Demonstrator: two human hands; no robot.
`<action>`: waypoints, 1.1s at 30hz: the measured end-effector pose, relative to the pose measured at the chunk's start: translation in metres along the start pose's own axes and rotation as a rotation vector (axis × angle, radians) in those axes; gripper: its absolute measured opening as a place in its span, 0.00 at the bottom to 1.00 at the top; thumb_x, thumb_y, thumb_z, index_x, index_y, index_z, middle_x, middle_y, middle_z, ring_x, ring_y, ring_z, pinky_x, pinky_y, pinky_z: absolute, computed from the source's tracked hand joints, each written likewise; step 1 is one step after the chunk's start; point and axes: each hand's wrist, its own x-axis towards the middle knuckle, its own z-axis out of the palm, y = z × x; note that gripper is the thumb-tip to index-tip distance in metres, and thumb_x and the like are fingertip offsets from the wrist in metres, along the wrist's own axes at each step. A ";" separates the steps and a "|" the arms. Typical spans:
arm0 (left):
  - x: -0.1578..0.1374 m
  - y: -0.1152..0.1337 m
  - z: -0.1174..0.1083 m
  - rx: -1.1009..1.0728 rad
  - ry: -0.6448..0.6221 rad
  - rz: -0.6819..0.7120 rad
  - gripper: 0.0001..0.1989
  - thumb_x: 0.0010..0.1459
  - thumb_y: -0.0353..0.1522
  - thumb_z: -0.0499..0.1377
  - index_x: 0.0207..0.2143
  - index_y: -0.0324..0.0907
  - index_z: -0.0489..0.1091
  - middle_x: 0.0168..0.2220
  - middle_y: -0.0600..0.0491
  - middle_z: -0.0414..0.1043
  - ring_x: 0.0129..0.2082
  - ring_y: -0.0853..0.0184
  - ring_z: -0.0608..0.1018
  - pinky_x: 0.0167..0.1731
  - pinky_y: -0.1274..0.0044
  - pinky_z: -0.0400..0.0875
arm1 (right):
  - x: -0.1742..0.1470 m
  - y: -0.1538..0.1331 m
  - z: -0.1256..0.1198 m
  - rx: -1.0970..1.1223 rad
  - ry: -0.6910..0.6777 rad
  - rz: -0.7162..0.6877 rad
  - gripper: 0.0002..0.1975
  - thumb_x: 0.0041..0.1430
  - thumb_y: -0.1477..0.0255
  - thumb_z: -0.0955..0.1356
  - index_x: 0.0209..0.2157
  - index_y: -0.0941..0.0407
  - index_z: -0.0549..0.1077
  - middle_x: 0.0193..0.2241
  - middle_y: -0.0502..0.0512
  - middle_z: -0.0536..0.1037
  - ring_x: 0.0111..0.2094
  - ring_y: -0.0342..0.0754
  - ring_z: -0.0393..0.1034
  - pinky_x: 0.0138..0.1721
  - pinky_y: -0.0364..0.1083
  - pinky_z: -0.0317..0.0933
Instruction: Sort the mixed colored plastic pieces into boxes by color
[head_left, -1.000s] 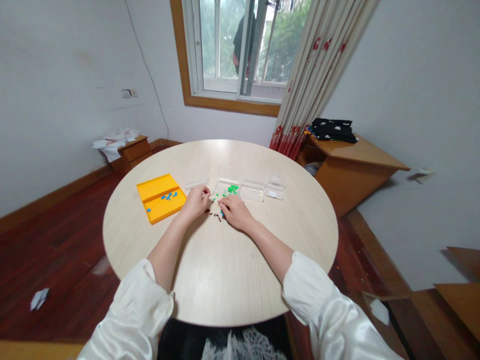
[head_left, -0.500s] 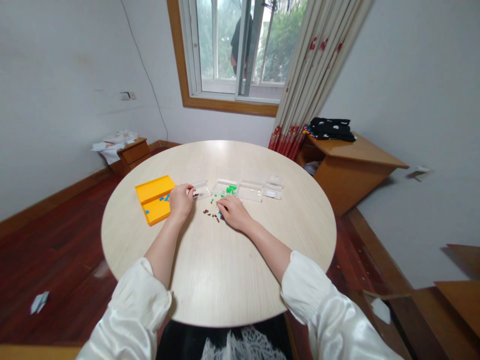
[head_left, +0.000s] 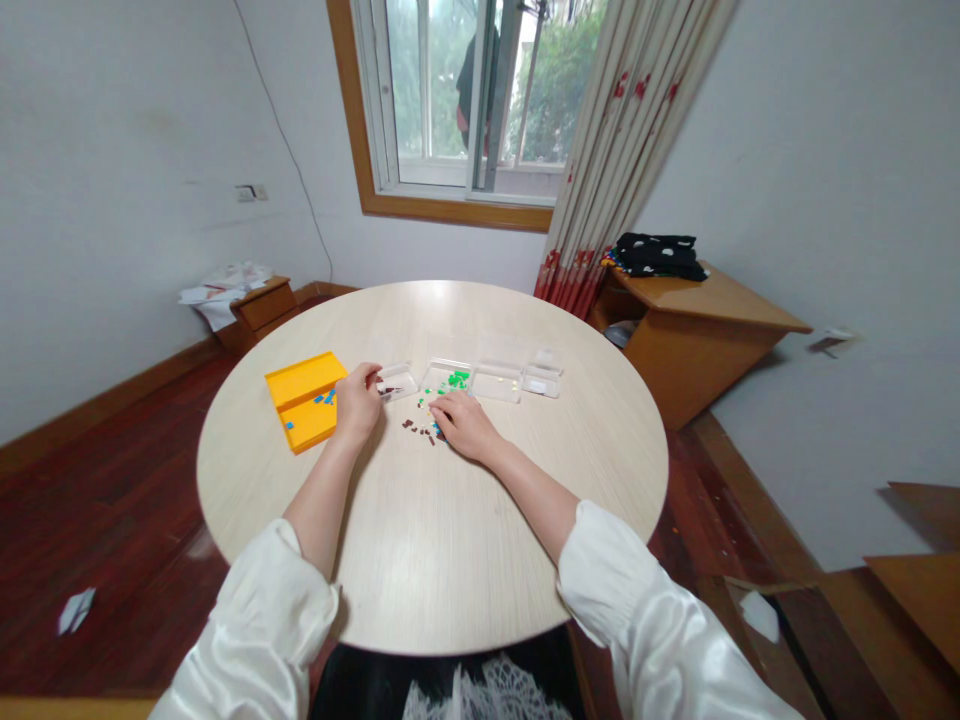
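My left hand (head_left: 359, 404) is at the left end of a clear plastic box (head_left: 405, 382) that has small brown pieces in it. Its fingers are curled together at the rim, and whatever is between the fingertips is hidden. Over a scatter of small brown pieces (head_left: 409, 425), with some green, pale and blue ones, rests my right hand (head_left: 469, 426). Its fingers are lowered to the pieces, the thumb apart from them. Left of my left hand lies an open yellow case (head_left: 307, 375) with several small blue pieces (head_left: 325, 398) inside.
Behind my right hand, another clear box (head_left: 448, 364) holds green pieces (head_left: 458, 380). To its right are a clear box (head_left: 495, 384) with a few pale pieces and a smaller lidded one (head_left: 541, 383). All stand on a round wooden table (head_left: 450, 560).
The whole view has shifted slightly. My left hand has drawn back a little from the brown pieces in the clear box. My right hand stays over the scattered pieces.
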 end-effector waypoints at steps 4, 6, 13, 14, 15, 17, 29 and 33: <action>0.001 -0.002 0.002 -0.037 -0.002 -0.017 0.16 0.50 0.26 0.47 0.37 0.37 0.72 0.34 0.47 0.77 0.36 0.64 0.77 0.40 0.75 0.68 | 0.000 0.000 0.001 -0.001 -0.001 -0.001 0.13 0.65 0.71 0.59 0.38 0.58 0.74 0.38 0.57 0.75 0.43 0.47 0.64 0.46 0.47 0.54; 0.001 -0.003 0.003 -0.042 -0.005 -0.019 0.16 0.50 0.26 0.47 0.36 0.38 0.73 0.34 0.48 0.77 0.36 0.64 0.77 0.40 0.75 0.68 | 0.000 0.000 0.001 0.001 0.000 -0.007 0.13 0.64 0.71 0.59 0.38 0.58 0.74 0.38 0.57 0.75 0.43 0.47 0.64 0.46 0.47 0.54; 0.001 -0.006 0.006 -0.028 -0.035 0.015 0.16 0.52 0.26 0.48 0.38 0.38 0.73 0.41 0.47 0.77 0.41 0.64 0.77 0.42 0.75 0.67 | -0.001 -0.001 0.000 0.012 0.012 -0.015 0.12 0.64 0.72 0.59 0.38 0.58 0.74 0.38 0.58 0.76 0.43 0.48 0.65 0.47 0.49 0.55; 0.001 -0.006 0.007 -0.028 -0.036 0.024 0.16 0.52 0.26 0.48 0.38 0.38 0.73 0.42 0.47 0.76 0.41 0.64 0.77 0.43 0.75 0.67 | -0.001 -0.001 0.000 0.018 0.015 -0.028 0.12 0.63 0.73 0.59 0.39 0.58 0.74 0.39 0.58 0.76 0.44 0.48 0.65 0.47 0.49 0.55; 0.000 -0.005 0.007 -0.025 -0.041 0.033 0.17 0.52 0.26 0.48 0.39 0.38 0.73 0.42 0.47 0.76 0.42 0.63 0.76 0.44 0.75 0.66 | -0.001 -0.002 0.000 0.026 0.017 -0.044 0.12 0.63 0.73 0.60 0.40 0.58 0.74 0.39 0.58 0.76 0.44 0.48 0.65 0.48 0.49 0.55; 0.000 -0.004 0.006 -0.009 -0.055 0.043 0.17 0.52 0.25 0.48 0.40 0.38 0.73 0.43 0.47 0.76 0.43 0.63 0.76 0.45 0.74 0.66 | -0.001 -0.004 0.000 0.042 0.020 -0.078 0.12 0.62 0.73 0.61 0.41 0.58 0.74 0.40 0.58 0.76 0.45 0.48 0.65 0.49 0.49 0.55; -0.004 0.008 0.002 0.023 -0.090 0.024 0.15 0.52 0.26 0.48 0.37 0.40 0.73 0.40 0.50 0.77 0.41 0.63 0.76 0.45 0.74 0.66 | -0.009 -0.026 -0.013 -0.089 -0.210 -0.256 0.16 0.57 0.64 0.66 0.48 0.50 0.72 0.54 0.59 0.67 0.58 0.56 0.54 0.54 0.59 0.46; -0.005 0.013 0.001 0.016 -0.084 0.032 0.14 0.52 0.27 0.49 0.36 0.40 0.73 0.39 0.49 0.77 0.40 0.63 0.76 0.44 0.74 0.66 | -0.009 -0.026 -0.013 -0.082 -0.235 -0.271 0.19 0.57 0.63 0.66 0.49 0.53 0.71 0.52 0.60 0.70 0.57 0.56 0.57 0.54 0.59 0.46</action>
